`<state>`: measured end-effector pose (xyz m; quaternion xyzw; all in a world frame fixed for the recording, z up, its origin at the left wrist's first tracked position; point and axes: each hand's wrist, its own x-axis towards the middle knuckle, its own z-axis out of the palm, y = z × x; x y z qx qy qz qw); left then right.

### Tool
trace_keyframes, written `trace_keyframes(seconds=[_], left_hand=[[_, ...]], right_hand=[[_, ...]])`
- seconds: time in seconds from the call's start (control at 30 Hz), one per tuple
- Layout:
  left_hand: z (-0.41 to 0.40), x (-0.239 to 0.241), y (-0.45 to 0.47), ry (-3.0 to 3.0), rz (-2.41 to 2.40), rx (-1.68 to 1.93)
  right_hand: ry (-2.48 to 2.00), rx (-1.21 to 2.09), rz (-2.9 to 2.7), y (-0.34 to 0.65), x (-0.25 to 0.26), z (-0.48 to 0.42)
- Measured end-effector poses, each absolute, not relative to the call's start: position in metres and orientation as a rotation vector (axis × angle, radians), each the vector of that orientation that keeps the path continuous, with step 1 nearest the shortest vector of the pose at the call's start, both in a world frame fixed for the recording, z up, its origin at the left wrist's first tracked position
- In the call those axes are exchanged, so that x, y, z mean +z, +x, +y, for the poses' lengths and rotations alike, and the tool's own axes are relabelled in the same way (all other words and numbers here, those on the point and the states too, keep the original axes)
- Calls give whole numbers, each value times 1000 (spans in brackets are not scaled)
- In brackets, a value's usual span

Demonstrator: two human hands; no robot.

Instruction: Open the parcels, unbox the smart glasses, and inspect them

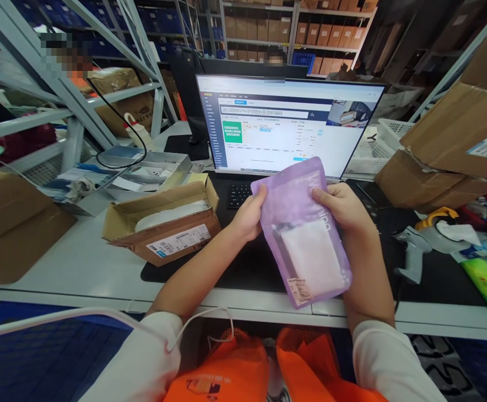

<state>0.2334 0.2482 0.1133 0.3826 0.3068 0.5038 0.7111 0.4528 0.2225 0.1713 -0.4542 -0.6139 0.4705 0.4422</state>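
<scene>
The left hand [249, 215] and right hand [343, 209] are each closed on an upper edge of the purple pouch [302, 234], holding it up between them ahead of the monitor [285, 125] for inspection; judged next requirement: a steady two-hand grip.

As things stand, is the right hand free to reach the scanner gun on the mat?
Probably not at once: the right hand grips the purple pouch together with the left hand. The scanner gun lies close beside it, with nothing between.
</scene>
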Motion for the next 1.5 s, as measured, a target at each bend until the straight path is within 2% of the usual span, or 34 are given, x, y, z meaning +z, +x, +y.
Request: trace_keyframes(seconds=[0.1,0.2,0.4,0.5,0.6,0.7,0.83,1.0,1.17,1.33,1.5], left_hand=[[249,119,235,668,581,924],[251,122,236,646,580,947],[253,123,232,677,549,1253],[250,111,237,862,381,1055],[245,92,250,945,433,760],[241,82,265,800,581,770],[245,89,271,545,671,1000],[251,98,266,441,665,1139],[249,95,267,514,646,1226],[253,92,266,541,676,1270],[260,83,266,605,684,1342]], right_hand=[[-1093,1226,-1469,449,167,228],[-1110,1223,-1463,450,165,228],[-1248,791,-1653,444,177,216],[-1188,666,-1458,441,185,225],[-1213,496,-1381,458,183,237],[-1411,282,-1479,506,164,222],[-1965,-112,-1288,610,119,161],[-2249,150,-957,703,64,115],[-2322,298,-768,704,29,126],[-1928,333,-714,681,42,110],[-1542,734,-860,647,83,68]])
